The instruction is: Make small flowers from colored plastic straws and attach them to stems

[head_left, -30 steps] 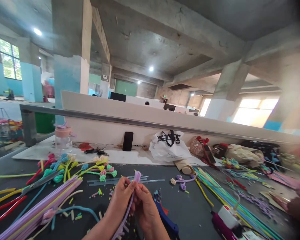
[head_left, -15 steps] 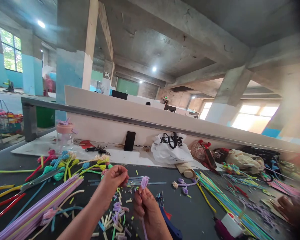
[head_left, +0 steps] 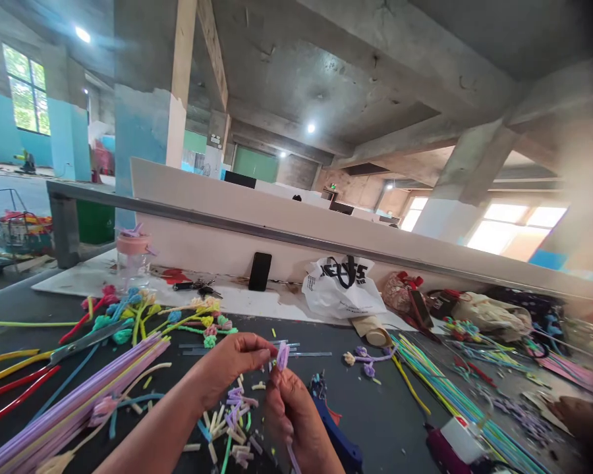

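My right hand (head_left: 296,401) grips a lilac pipe cleaner flower (head_left: 282,356), its looped head standing above thumb and fingertips and its stem hanging below the palm. Close against the left side of that head, my left hand (head_left: 244,355) has its thumb and fingers pinched together. What lies in that pinch, if anything, is too small to make out. Under both hands lie cut lilac and cream pieces (head_left: 237,405) on the dark table (head_left: 390,421). A bundle of lilac pipe cleaners (head_left: 89,401) is left of my left forearm, with scissors (head_left: 86,342) behind it.
Finished colourful pipe cleaner flowers (head_left: 143,313) lie at left. Beside my right hand is a blue-handled tool (head_left: 338,434). A phone (head_left: 260,271) leans on the partition near a white bag (head_left: 343,289). Green and yellow pipe cleaners (head_left: 445,375) and another person's hand (head_left: 576,415) are at right.
My left hand has moved right, bringing its pinched fingers up to the lilac flower head. My right hand keeps its grip on the flower. The view has shifted slightly.
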